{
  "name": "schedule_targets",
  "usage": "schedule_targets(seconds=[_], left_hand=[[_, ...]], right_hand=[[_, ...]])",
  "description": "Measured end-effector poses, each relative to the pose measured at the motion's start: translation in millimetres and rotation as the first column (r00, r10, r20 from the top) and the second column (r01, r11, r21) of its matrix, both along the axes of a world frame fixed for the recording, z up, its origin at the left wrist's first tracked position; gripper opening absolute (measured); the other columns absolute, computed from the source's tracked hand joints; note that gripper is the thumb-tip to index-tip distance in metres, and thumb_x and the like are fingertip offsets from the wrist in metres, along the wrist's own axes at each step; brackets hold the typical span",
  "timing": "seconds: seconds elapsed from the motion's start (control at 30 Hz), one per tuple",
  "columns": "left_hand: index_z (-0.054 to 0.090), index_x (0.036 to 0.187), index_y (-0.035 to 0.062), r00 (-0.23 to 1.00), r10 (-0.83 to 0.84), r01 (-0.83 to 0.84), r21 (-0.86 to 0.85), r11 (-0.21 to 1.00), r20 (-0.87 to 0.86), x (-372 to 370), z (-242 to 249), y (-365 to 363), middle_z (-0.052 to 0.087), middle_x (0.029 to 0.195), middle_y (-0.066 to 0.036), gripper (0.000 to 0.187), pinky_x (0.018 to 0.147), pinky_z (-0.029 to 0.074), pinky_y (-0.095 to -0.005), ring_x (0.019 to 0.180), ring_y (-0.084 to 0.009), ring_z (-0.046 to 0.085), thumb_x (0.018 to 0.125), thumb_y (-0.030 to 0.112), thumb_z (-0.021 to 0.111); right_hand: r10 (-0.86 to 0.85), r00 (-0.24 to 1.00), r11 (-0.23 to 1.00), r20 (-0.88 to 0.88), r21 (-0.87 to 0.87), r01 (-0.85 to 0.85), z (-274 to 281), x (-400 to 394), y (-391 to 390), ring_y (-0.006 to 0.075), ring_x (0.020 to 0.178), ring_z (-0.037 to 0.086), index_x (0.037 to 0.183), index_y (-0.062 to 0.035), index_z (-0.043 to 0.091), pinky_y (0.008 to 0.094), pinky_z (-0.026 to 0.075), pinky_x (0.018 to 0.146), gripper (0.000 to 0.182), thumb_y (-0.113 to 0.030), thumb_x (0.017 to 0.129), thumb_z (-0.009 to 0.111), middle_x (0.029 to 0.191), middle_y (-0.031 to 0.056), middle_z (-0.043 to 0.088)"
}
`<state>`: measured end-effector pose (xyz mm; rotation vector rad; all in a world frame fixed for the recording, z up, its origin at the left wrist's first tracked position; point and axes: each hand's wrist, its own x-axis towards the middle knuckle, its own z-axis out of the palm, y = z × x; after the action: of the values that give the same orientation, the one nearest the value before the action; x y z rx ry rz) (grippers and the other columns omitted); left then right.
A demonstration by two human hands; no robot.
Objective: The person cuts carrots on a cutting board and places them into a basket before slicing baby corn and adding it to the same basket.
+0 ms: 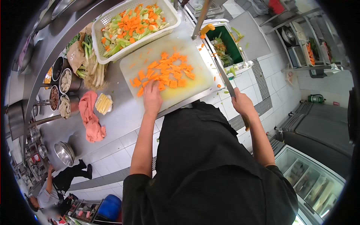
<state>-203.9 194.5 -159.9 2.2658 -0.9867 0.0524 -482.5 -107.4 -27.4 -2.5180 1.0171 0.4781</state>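
Observation:
Many thin orange carrot slices (170, 70), some star-shaped, lie scattered over the white cutting board (187, 92), which has yellowish wet stains. My left hand (152, 98) rests at the near-left edge of these slices, fingers stretched forward and fingertips touching them. Out past the board's right side, my right hand (243, 101) is closed around the handle of a kitchen knife (225, 80). Its blade points up and away, over the floor. Behind the board, a white plastic basket (98, 39) holds cut carrot, celery and other pale vegetable pieces.
Left of the board are green onions (93, 73), a pink cloth (90, 116), a small tray of yellow strips (104, 104) and metal pots (59, 67). A green-lined scrap bin (234, 47) stands right of the counter. Another person (50, 187) is at lower left.

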Motion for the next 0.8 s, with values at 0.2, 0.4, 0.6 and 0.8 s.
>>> schedule_targets(seconds=[0.2, 0.4, 0.6, 0.8], left_hand=[[0.061, 0.142, 0.0097, 0.998, 0.006, -0.016, 0.178, 0.984, 0.056, -6, 20, -34, 0.041, 0.16, -0.019, 0.049, 0.124, 0.022, -0.0626, 0.15, -0.0395, 0.036, 0.093, 0.009, 0.067], [0.061, 0.144, 0.0102, 0.997, 0.005, 0.014, 0.232, 0.973, -0.082, -1, 11, -25, 0.037, 0.165, -0.016, 0.053, 0.126, 0.019, -0.0623, 0.154, -0.0388, 0.03, 0.092, 0.012, 0.071], [0.047, 0.153, 0.0105, 0.989, 0.118, -0.11, 0.094, 0.989, -0.088, -18, 32, -22, 0.028, 0.167, -0.023, 0.081, 0.125, 0.018, -0.0649, 0.156, -0.0427, 0.025, 0.081, 0.02, 0.084], [0.025, 0.163, 0.0097, 0.826, 0.541, -0.507, 0.211, 0.836, -0.16, -21, 30, -7, 0.013, 0.166, -0.037, 0.133, 0.122, 0.013, -0.0716, 0.157, -0.0508, 0.011, 0.058, 0.048, 0.099]], right_hand=[[0.067, 0.989, 0.998, -0.135, 0.011, -0.066, -8, -13, -39, 0.0493, 0.091, 0.07, 0.116, 0.0004, 0.049, 0.059, 0.054, 0.082, 0.024, -0.014, 0.097, 0.053, 0.093, 0.0309, 0.071], [0.126, 0.972, 0.991, -0.2, 0.069, -0.115, 3, -6, -67, 0.0484, 0.095, 0.071, 0.116, 0.0004, 0.052, 0.0575, 0.055, 0.084, 0.023, -0.01, 0.096, 0.047, 0.097, 0.0305, 0.072], [0.372, 0.904, 0.926, -0.209, 0.154, -0.346, -37, 47, -119, 0.0433, 0.105, 0.069, 0.117, 0.0007, 0.052, 0.052, 0.056, 0.087, 0.055, -0.022, 0.077, 0.081, 0.108, 0.0262, 0.071], [0.552, 0.827, 0.819, -0.103, -0.115, -0.561, -46, 147, -113, 0.0417, 0.115, 0.066, 0.133, -0.0035, 0.051, 0.051, 0.054, 0.095, 0.073, -0.026, 0.074, 0.086, 0.117, 0.0233, 0.069]])
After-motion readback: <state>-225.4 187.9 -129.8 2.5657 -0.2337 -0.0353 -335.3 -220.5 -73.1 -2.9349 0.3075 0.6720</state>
